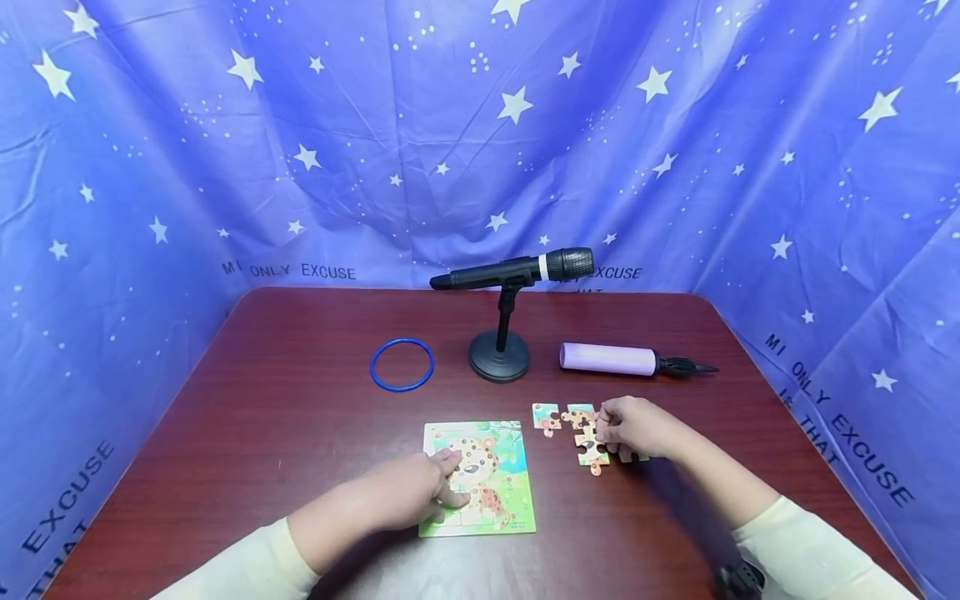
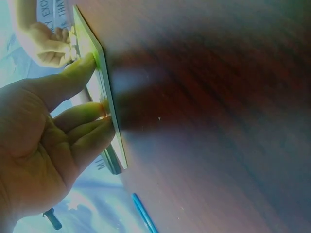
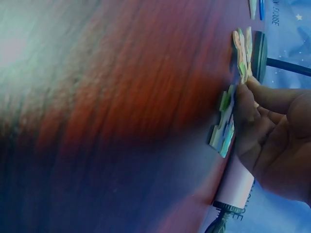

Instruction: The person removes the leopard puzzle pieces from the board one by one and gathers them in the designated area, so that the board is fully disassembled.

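A square puzzle board [image 1: 517, 492] with a spotted cartoon leopard lies on the table. On its left part, my left hand [image 1: 408, 492] rests with thumb and fingertips spread apart, touching the surface. Right of the board are several loose puzzle pieces [image 1: 546, 415], some lying close together. Among them, my right hand [image 1: 641, 425] pinches a puzzle piece [image 3: 242, 56] between thumb and forefinger, its end partly hidden by the fingertips. Other puzzle pieces [image 3: 224, 121] show beneath that hand in the right wrist view.
A black microphone [image 1: 495, 273] sits on a round-based stand [image 1: 498, 358] behind the board. To its left lies a blue ring [image 1: 402, 388], to its right a lilac hand pump [image 1: 609, 358] with a black nozzle. Starry blue cloth [image 1: 420, 108] surrounds the dark red table [image 1: 300, 400].
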Demonstrator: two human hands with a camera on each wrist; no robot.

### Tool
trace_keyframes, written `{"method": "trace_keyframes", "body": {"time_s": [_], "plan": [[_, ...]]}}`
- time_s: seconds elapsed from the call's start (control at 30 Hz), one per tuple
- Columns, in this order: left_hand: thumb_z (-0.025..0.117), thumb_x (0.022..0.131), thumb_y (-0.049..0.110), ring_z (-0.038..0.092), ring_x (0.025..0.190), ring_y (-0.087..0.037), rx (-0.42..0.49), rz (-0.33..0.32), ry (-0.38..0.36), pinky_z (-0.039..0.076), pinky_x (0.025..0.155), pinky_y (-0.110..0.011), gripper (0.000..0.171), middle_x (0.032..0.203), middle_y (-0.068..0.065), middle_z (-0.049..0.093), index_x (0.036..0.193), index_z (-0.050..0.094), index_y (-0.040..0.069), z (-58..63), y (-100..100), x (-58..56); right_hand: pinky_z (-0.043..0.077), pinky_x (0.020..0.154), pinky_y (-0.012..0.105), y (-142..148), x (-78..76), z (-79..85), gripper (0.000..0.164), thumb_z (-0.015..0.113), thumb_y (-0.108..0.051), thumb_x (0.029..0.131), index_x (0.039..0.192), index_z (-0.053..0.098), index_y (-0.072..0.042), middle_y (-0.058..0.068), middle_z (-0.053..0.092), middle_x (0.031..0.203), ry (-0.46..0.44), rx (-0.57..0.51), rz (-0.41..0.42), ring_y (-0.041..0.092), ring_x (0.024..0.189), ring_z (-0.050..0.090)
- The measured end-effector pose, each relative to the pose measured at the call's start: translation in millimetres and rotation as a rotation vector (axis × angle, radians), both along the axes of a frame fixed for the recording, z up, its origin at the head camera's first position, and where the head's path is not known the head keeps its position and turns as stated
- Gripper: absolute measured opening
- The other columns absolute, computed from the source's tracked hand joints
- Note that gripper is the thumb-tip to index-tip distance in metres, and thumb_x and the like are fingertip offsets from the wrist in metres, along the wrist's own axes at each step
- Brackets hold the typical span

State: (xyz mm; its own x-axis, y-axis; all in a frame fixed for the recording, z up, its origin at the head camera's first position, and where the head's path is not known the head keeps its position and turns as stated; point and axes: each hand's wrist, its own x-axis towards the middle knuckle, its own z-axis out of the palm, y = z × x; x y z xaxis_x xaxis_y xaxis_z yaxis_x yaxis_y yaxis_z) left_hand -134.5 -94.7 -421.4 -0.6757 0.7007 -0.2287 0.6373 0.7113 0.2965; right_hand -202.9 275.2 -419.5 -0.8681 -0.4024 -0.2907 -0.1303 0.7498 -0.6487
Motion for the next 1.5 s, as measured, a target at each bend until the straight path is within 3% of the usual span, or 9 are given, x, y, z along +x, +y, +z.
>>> {"method": "trace_keyframes", "body": {"time_s": [0.2, 0.47, 0.67, 0.77, 0.93, 1.17, 1.27, 1.4, 1.5], "plan": [[0.078, 0.078, 0.026, 0.045, 0.138, -0.023, 0.019, 0.012, 0.016, 0.043, 0.109, -0.039, 0.035, 0.149, -0.011, 0.047, 0.112, 0.074, 0.036, -2.6, 0, -5.1, 0.042, 0.042, 0.028, 2, -3.1, -3.4, 0.015, 0.066, -0.009, 0.090, 0.077, 0.059, -0.007, 0.004, 0.056, 0.061, 0.060, 0.082, 0.010, 0.014, 0.048, 0.051], [0.080, 0.076, 0.028, 0.047, 0.136, -0.020, 0.044, 0.023, 0.040, 0.044, 0.107, -0.037, 0.032, 0.147, -0.006, 0.050, 0.108, 0.076, 0.033, -2.7, -1, -10.7, 0.040, 0.044, 0.025, -3, -4.8, -2.5, 0.015, 0.066, -0.010, 0.090, 0.077, 0.059, -0.010, 0.001, 0.056, 0.060, 0.082, 0.165, -0.033, 0.010, 0.047, 0.047], [0.080, 0.076, 0.030, 0.047, 0.136, -0.020, 0.069, 0.012, 0.045, 0.043, 0.108, -0.038, 0.032, 0.147, -0.006, 0.050, 0.108, 0.076, 0.032, -6.0, -2, -12.0, 0.041, 0.051, 0.026, -12, -2.8, 0.4, 0.019, 0.066, -0.021, 0.093, 0.076, 0.057, -0.016, -0.005, 0.056, 0.061, 0.235, 0.223, 0.011, 0.008, 0.053, 0.049], [0.080, 0.077, 0.028, 0.047, 0.136, -0.022, 0.080, 0.009, 0.058, 0.042, 0.109, -0.039, 0.031, 0.147, -0.007, 0.050, 0.108, 0.077, 0.030, -6.8, -2, -14.2, 0.041, 0.056, 0.026, -27, -0.9, 6.0, 0.018, 0.066, -0.028, 0.093, 0.080, 0.058, -0.018, -0.008, 0.056, 0.065, 0.284, 0.213, 0.030, 0.007, 0.058, 0.050], [0.080, 0.078, 0.027, 0.048, 0.136, -0.022, 0.072, -0.002, 0.085, 0.042, 0.109, -0.039, 0.031, 0.146, -0.008, 0.051, 0.109, 0.077, 0.028, -7.2, -2, -20.9, 0.045, 0.059, 0.027, -68, 7.3, 14.5, 0.017, 0.066, -0.034, 0.093, 0.099, 0.060, -0.019, -0.009, 0.058, 0.074, 0.242, 0.147, 0.073, 0.007, 0.062, 0.053], [0.079, 0.079, 0.027, 0.050, 0.135, -0.023, 0.058, -0.001, 0.098, 0.044, 0.108, -0.039, 0.031, 0.146, -0.007, 0.052, 0.111, 0.076, 0.029, -7.0, -2, -31.6, 0.046, 0.060, 0.026, -127, 14.5, 7.6, 0.038, 0.071, -0.034, 0.089, 0.117, 0.056, -0.013, -0.011, 0.058, 0.074, 0.217, 0.089, 0.228, 0.005, 0.063, 0.053], [0.079, 0.079, 0.027, 0.053, 0.132, -0.023, 0.072, 0.001, 0.117, 0.046, 0.106, -0.038, 0.032, 0.145, -0.008, 0.053, 0.110, 0.077, 0.028, -8.8, -1, -34.7, 0.046, 0.058, 0.026, -145, 14.2, 0.0, 0.049, 0.075, -0.034, 0.086, 0.124, 0.052, -0.011, -0.009, 0.057, 0.072, 0.199, 0.105, 0.253, 0.005, 0.061, 0.053], [0.080, 0.077, 0.028, 0.055, 0.129, -0.024, 0.093, 0.030, 0.145, 0.047, 0.104, -0.038, 0.038, 0.143, -0.010, 0.055, 0.114, 0.075, 0.022, -12.0, -2, -35.2, 0.044, 0.060, 0.027, -157, 13.8, -11.8, 0.053, 0.079, -0.035, 0.082, 0.121, 0.055, -0.010, -0.007, 0.055, 0.074, 0.215, 0.145, 0.256, 0.007, 0.064, 0.051], [0.082, 0.076, 0.036, 0.047, 0.136, -0.029, 0.083, 0.113, 0.144, 0.043, 0.108, -0.043, 0.061, 0.147, -0.015, 0.050, 0.129, 0.065, 0.010, -11.6, -4, -35.1, 0.043, 0.062, 0.027, -159, 12.3, -17.4, 0.046, 0.079, -0.035, 0.081, 0.114, 0.057, -0.013, -0.007, 0.054, 0.075, 0.240, 0.165, 0.270, 0.008, 0.066, 0.050]]}}
